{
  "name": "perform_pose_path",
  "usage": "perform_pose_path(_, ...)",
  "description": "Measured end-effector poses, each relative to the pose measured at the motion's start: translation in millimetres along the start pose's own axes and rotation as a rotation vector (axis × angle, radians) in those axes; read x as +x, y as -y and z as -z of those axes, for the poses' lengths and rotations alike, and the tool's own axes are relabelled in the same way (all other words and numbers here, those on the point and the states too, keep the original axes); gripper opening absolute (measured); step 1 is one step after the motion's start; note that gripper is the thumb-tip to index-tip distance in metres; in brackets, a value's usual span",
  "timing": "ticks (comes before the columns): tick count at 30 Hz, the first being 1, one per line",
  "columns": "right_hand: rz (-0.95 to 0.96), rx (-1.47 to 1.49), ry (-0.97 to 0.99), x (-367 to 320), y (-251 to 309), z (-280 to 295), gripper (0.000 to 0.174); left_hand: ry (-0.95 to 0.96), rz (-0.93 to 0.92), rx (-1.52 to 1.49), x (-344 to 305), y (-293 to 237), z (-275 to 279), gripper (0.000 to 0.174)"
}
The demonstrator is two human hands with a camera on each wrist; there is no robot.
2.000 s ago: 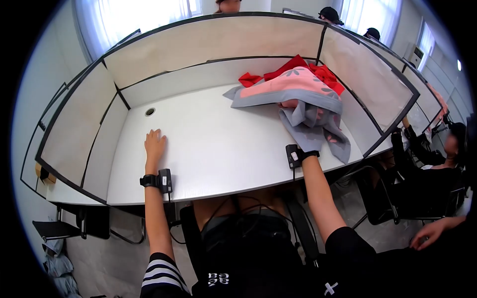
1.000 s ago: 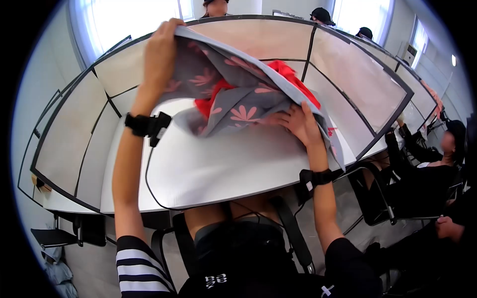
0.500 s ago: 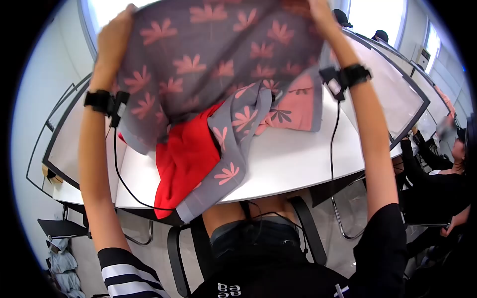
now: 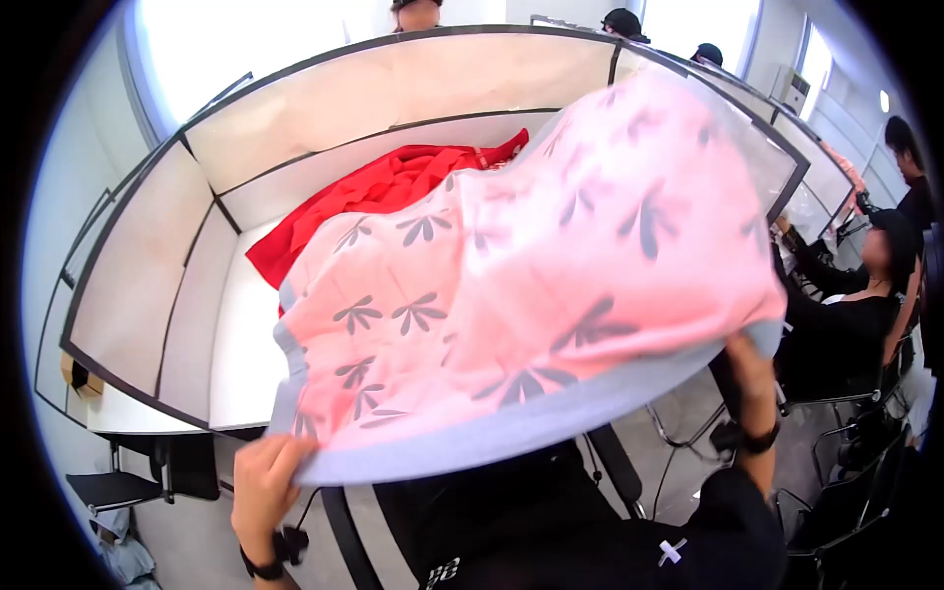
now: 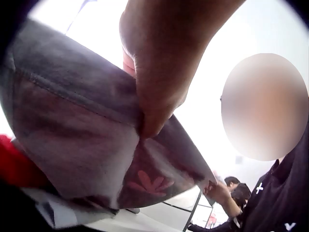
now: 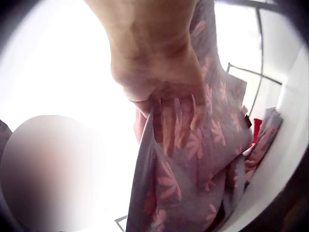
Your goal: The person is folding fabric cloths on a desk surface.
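Note:
A large cloth (image 4: 442, 324), pink with grey leaf shapes and a wide grey border, billows between the hands in the head view. My left hand (image 4: 264, 492) pinches its near left corner along the border. At the near right, my right hand (image 4: 755, 383) grips the same border, thumb at the edge and fingers against the grey underside (image 6: 193, 140) in the right wrist view. Pink flower shapes mark that underside. The cloth's far part blurs over the table's right side. Behind it lies a crumpled red cloth (image 4: 379, 182), partly covered.
The white table (image 4: 241, 364) has beige partition panels (image 4: 305, 103) around its back and sides. A person (image 4: 855, 305) sits at the right, and a chair frame (image 4: 344, 536) shows close to the body. Cables hang from the wrist cameras.
Both hands took hold of the pink-and-grey cloth, raised it high, and have brought its border down toward the body. Its pink face now shows. The red cloth has shifted left along the back.

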State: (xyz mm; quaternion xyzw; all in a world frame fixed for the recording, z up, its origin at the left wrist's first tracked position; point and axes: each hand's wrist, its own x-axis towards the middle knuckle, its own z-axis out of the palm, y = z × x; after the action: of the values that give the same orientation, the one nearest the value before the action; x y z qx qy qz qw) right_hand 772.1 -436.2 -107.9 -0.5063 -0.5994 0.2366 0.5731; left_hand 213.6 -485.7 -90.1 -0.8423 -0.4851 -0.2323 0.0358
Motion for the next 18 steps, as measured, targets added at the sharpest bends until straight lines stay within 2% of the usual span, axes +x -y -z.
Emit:
perform_pose_path(2,-0.334,0.064,0.142,-18,12,5,0.051,-0.032,0.158,-0.101,-4,-17,-3,0.029)
perform_pose_path(4,-0.440,0.104,0.230,-23,1,15,0.051,-0.107,0.177,-0.112,-1,-12,-5,0.030)
perform_pose_path(5,-0.517,0.151,0.303,-23,-6,18,0.051,-0.074,0.275,-0.131,-7,-7,-6,0.031)
perform_pose_path(6,-0.436,0.222,0.316,-19,-14,13,0.051,-0.073,0.354,-0.122,-9,-3,-8,0.029)
perform_pose_path(9,-0.438,0.220,0.312,-13,-27,11,0.052,-0.067,0.382,-0.017,-13,11,-7,0.025)
perform_pose_path(11,-0.504,0.206,0.222,-5,-20,-2,0.049,-0.198,0.361,0.143,-11,14,-4,0.022)
perform_pose_path(12,-0.523,0.277,0.176,-3,-45,4,0.046,-0.234,0.360,0.151,-7,10,1,0.020)
perform_pose_path(14,-0.399,0.768,0.291,12,-33,-9,0.047,-0.362,0.306,0.217,-10,20,5,0.019)
perform_pose_path(15,-0.448,0.960,0.333,19,-33,-7,0.049,-0.371,0.259,0.237,-7,20,13,0.018)
perform_pose_path(16,-0.478,1.151,0.375,30,-38,-4,0.051,-0.414,0.185,0.379,-3,26,19,0.021)
perform_pose_path(18,-0.807,1.339,0.042,63,-61,1,0.046,-0.588,0.069,0.377,18,47,34,0.019)
